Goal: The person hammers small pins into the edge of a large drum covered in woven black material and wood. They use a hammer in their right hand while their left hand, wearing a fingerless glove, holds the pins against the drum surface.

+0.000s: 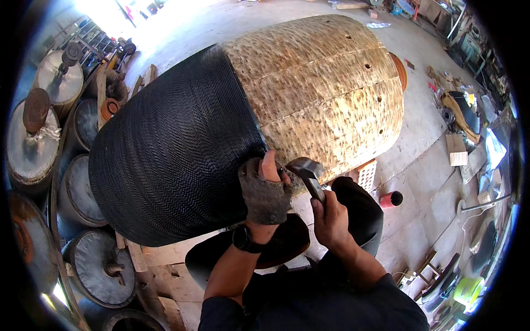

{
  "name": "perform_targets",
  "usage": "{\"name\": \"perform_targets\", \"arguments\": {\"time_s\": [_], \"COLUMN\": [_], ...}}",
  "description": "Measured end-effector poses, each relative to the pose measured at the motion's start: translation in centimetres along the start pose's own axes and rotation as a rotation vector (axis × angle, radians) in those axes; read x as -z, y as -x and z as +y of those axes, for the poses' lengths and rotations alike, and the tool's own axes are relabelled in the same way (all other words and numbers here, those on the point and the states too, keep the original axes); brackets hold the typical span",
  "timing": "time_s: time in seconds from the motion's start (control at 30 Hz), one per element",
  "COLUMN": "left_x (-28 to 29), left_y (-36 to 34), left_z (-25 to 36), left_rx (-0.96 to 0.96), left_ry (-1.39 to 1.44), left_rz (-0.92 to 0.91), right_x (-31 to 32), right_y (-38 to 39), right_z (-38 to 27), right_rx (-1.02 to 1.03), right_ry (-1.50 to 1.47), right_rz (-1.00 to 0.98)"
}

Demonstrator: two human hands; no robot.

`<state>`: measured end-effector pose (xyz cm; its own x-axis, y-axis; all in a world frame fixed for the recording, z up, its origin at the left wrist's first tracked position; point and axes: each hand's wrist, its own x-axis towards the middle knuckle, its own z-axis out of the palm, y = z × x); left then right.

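Note:
A large barrel-shaped drum lies on its side before me. Black, finely ridged material [171, 149] covers its left part, while the right part is bare, pitted wood [326, 77] with seams and a row of small dark holes. My left hand [266, 193], in a worn grey fingerless glove, is closed at the near end of the black edge. What its fingers pinch is hidden; the thumb sticks up. My right hand [331, 220] grips a hammer [306, 168] by its handle, the metal head close beside my left fingers and in front of the wood.
Several metal-faced rollers [105, 267] with shafts stand along the left. On the floor to the right are a red cylinder [391, 199], a wooden block [456, 150] and a yellow-green roll [468, 291]. My knees are close under the drum. Clutter lines the right wall.

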<state>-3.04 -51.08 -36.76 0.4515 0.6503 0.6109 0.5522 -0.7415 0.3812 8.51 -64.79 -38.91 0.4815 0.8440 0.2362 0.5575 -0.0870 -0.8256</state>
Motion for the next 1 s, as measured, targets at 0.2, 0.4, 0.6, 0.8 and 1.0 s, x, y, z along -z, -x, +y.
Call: {"name": "perform_targets", "arguments": {"time_s": [0.2,0.4,0.6,0.8,1.0], "left_x": [1.2,2.0,-2.7,-4.2,-5.1], "left_y": [-0.5,6.7,17.1,18.9,17.9], "left_z": [1.2,1.3,0.1,0.2,0.3], "left_rx": [0.183,0.007,-0.166,-0.288,-0.351], "left_ry": [0.047,0.132,0.083,0.105,0.029], "left_rz": [-0.1,-0.058,-0.438,-0.517,-0.537], "right_x": [-0.4,-0.1,-0.4,-1.7,-0.2], "right_y": [0.1,0.4,1.3,-0.1,1.6], "right_z": [0.5,1.3,0.7,1.7,-0.3], "right_rx": [0.024,0.17,0.134,0.135,0.259], "right_ry": [0.075,0.056,-0.082,0.096,-0.137], "right_rz": [-0.029,0.033,0.04,-0.005,0.116]}}
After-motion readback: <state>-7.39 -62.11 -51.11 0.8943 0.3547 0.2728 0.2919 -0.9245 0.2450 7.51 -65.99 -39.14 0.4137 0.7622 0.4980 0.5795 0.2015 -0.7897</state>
